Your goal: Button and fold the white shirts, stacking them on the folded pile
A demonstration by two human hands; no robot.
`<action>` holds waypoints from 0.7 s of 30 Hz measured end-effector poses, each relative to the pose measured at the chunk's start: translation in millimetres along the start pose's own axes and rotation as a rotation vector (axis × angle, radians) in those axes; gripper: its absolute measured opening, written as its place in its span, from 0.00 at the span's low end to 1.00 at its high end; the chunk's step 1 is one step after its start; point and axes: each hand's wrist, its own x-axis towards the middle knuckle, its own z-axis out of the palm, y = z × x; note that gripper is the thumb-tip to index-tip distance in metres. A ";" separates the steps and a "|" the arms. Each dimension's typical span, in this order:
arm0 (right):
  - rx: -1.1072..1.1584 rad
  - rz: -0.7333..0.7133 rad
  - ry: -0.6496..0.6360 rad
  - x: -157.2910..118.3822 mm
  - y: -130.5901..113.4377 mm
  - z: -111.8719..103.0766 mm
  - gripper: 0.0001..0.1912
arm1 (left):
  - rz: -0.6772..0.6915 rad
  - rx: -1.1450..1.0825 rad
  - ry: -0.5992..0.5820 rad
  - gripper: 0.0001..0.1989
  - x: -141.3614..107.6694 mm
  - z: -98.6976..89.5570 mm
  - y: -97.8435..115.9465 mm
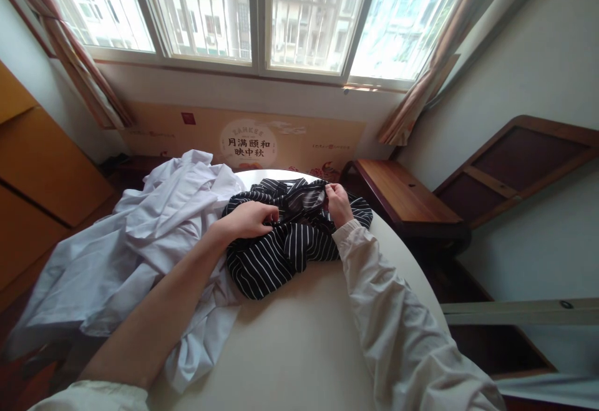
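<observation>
A black garment with white stripes [266, 264] lies bunched on the round white table [294, 342]. My left hand [253, 217] rests at its left side, fingers curled round a fold of the cloth. At the upper right of the garment, my right hand [337, 204] pinches an edge of the fabric. Between the two hands the cloth gapes and shows a greyish inner side. The garment's exact kind cannot be made out in this crumpled state. Close beside my left forearm is a heap of white cloth [154, 230], touching the striped garment.
White cloth hangs over the table's left edge. Beyond the table, a printed beige banner [196, 140] lines the wall under the window [309, 18]. A wooden side table [407, 193] stands at right, near a leaning wooden panel [519, 168]. Orange cabinets [47, 174] are at left.
</observation>
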 end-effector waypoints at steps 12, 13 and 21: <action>-0.014 -0.144 -0.169 -14.5 -15.4 8.3 0.24 | 0.179 0.025 0.088 0.24 7.8 16.5 14.9; -0.007 -0.151 -0.184 -15.6 -16.0 8.2 0.25 | 0.176 0.020 0.050 0.22 6.9 16.0 14.6; -0.403 -0.397 -0.319 -33.2 -38.6 9.1 0.15 | 0.164 -0.046 -0.100 0.07 2.5 8.9 -0.9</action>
